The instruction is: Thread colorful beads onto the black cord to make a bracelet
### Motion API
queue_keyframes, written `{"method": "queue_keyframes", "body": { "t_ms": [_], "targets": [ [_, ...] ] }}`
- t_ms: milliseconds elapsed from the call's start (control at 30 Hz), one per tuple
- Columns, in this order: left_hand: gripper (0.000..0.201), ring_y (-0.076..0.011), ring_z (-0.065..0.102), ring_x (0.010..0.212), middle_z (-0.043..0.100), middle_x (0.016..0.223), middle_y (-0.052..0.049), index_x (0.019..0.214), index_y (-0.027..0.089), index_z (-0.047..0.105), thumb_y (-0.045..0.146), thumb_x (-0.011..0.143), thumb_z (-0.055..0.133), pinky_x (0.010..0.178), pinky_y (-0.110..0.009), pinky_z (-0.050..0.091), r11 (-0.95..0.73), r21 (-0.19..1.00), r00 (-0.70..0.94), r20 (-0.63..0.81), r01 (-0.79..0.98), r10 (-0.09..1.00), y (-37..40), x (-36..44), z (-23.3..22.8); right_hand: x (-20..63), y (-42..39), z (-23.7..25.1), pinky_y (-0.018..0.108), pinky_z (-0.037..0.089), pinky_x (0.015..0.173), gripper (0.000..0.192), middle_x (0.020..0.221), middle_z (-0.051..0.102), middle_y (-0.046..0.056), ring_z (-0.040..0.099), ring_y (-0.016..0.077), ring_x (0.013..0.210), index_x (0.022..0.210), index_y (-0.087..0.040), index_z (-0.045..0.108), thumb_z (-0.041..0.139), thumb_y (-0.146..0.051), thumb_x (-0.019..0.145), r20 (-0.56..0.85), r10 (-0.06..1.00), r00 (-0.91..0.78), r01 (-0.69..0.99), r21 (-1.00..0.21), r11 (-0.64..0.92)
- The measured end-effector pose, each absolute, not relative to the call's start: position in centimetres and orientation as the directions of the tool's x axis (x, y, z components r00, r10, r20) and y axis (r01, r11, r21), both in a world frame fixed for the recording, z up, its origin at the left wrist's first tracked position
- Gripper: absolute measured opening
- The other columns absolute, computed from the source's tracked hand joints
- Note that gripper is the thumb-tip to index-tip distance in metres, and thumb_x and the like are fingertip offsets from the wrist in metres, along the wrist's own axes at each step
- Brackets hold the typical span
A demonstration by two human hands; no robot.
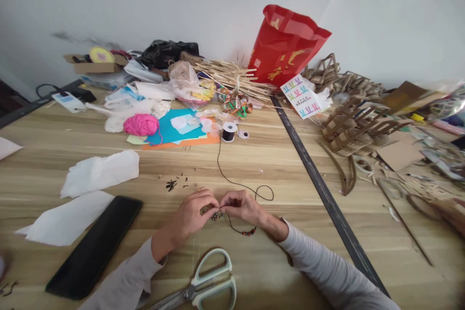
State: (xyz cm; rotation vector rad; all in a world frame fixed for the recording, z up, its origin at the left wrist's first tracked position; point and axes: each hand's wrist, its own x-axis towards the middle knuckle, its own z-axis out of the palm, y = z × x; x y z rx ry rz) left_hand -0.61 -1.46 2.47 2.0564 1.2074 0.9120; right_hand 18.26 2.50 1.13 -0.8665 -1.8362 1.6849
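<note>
Wide wooden tabletop [276,164], craft clutter piled at the far edge w/ a red bag [285,43]. Nearer: black phone [96,244] on the left, scissors [203,286] by the front edge. Both hands meet at centre: left hand [192,213] & right hand [241,205] each pinched shut on a thin black cord [232,181] strung w/ small dark and red beads [249,232], running back to a black spool [228,131].
</note>
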Motion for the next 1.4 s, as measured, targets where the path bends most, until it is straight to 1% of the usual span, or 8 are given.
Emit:
{"method": "queue_keyframes", "body": {
  "t_ms": [167, 433, 867, 1000, 1067, 1133, 1233, 1400],
  "targets": [
    [0.011, -0.0196, 0.055, 0.085, 0.064, 0.082, -0.005, 0.084, 0.018, 0.066, 0.020, 0.084, 0.056, 0.080, -0.032, 0.043, -0.363, 0.785, 0.260, 0.263, 0.503, 0.929, -1.4, -0.7, 2.7, 18.2, 1.9, 0.8, 0.019, 0.038, 0.052, 0.018, 0.066, 0.058, 0.000, 0.047, 0.0078, 0.056, 0.077, -0.013, 0.062, 0.061, -0.030, 0.079, 0.027, 0.798, -0.602, 0.138, -0.981, 0.137],
    [0.018, -0.0204, 0.048, 0.087, 0.054, 0.079, -0.004, 0.069, 0.017, 0.060, 0.025, 0.085, 0.056, 0.081, -0.033, 0.040, -0.385, 0.759, 0.294, 0.263, 0.525, 0.919, -1.3, -0.5, 2.5, 18.1, 1.4, 0.4, 0.018, 0.035, 0.049, 0.015, 0.064, 0.055, -0.001, 0.042, 0.0069, 0.052, 0.079, -0.014, 0.062, 0.059, -0.029, 0.081, 0.127, 0.828, -0.546, 0.252, -0.918, 0.307],
    [0.018, -0.0207, 0.048, 0.087, 0.055, 0.081, -0.005, 0.070, 0.017, 0.056, 0.017, 0.086, 0.049, 0.079, -0.033, 0.041, -0.450, 0.740, 0.362, 0.294, 0.499, 0.885, -1.0, -0.7, 2.0, 17.6, 1.7, 0.6, 0.018, 0.036, 0.052, 0.014, 0.066, 0.055, -0.001, 0.045, 0.0080, 0.056, 0.078, -0.014, 0.063, 0.060, -0.028, 0.082, 0.140, 0.830, -0.540, 0.270, -0.905, 0.328],
    [0.022, -0.0199, 0.051, 0.082, 0.057, 0.075, -0.005, 0.068, 0.016, 0.058, 0.023, 0.087, 0.048, 0.079, -0.033, 0.043, -0.376, 0.803, 0.330, 0.237, 0.463, 0.914, -1.0, -1.1, 2.1, 17.5, 1.7, 0.8, 0.019, 0.036, 0.053, 0.014, 0.069, 0.054, 0.000, 0.045, 0.0092, 0.058, 0.078, -0.015, 0.062, 0.056, -0.026, 0.084, 0.173, 0.810, -0.561, 0.245, -0.899, 0.362],
    [0.025, -0.0202, 0.055, 0.084, 0.062, 0.080, -0.006, 0.075, 0.016, 0.063, 0.026, 0.089, 0.044, 0.082, -0.033, 0.044, -0.289, 0.859, 0.315, 0.160, 0.422, 0.936, -1.0, -1.4, 2.1, 17.6, 1.8, 0.7, 0.020, 0.037, 0.056, 0.015, 0.072, 0.054, 0.001, 0.047, 0.0099, 0.061, 0.078, -0.015, 0.062, 0.056, -0.026, 0.084, 0.215, 0.809, -0.547, 0.223, -0.894, 0.388],
    [0.029, -0.0219, 0.058, 0.095, 0.067, 0.094, -0.008, 0.090, 0.016, 0.067, 0.028, 0.091, 0.040, 0.089, -0.035, 0.044, -0.192, 0.907, 0.312, 0.072, 0.376, 0.948, -1.0, -1.8, 2.1, 17.6, 2.0, 0.4, 0.021, 0.038, 0.057, 0.017, 0.072, 0.055, 0.002, 0.048, 0.0105, 0.063, 0.076, -0.015, 0.061, 0.056, -0.028, 0.084, 0.228, 0.830, -0.509, 0.211, -0.902, 0.376],
    [0.033, -0.0235, 0.053, 0.115, 0.065, 0.117, -0.008, 0.111, 0.018, 0.064, 0.029, 0.092, 0.039, 0.102, -0.039, 0.039, -0.095, 0.930, 0.333, -0.030, 0.354, 0.942, -1.3, -2.0, 2.1, 17.7, 2.2, -0.2, 0.021, 0.037, 0.055, 0.020, 0.068, 0.054, 0.000, 0.047, 0.0103, 0.060, 0.077, -0.015, 0.059, 0.057, -0.034, 0.084, 0.147, 0.878, -0.456, 0.182, -0.950, 0.253],
    [0.039, -0.0205, 0.041, 0.129, 0.049, 0.139, -0.005, 0.130, 0.022, 0.052, 0.027, 0.094, 0.037, 0.112, -0.038, 0.028, -0.206, 0.892, 0.465, -0.005, 0.402, 0.885, -2.1, -1.3, 2.3, 17.6, 2.5, -0.5, 0.020, 0.035, 0.050, 0.025, 0.060, 0.049, -0.003, 0.042, 0.0084, 0.053, 0.077, -0.016, 0.055, 0.060, -0.041, 0.081, 0.052, 0.926, -0.375, 0.055, -0.995, 0.078]
  ]
}}
